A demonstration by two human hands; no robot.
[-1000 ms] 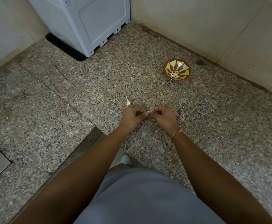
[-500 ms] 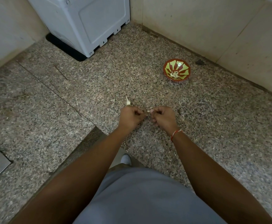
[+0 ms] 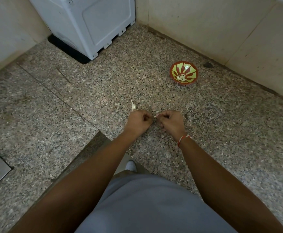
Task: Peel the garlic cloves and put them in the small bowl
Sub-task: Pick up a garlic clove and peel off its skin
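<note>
White garlic clove (image 3: 155,115) pinched by right hand (image 3: 170,122) | left hand (image 3: 138,121) clenched beside | bowl (image 3: 183,75) well apart

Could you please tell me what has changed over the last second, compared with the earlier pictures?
The left hand and right hand have drawn slightly apart; a second ago their fingertips met over a garlic clove, which now shows as a pale bit at the right hand's fingertips. Whether the left hand holds anything cannot be seen. The loose clove on the counter and the small bowl have not moved.
</note>
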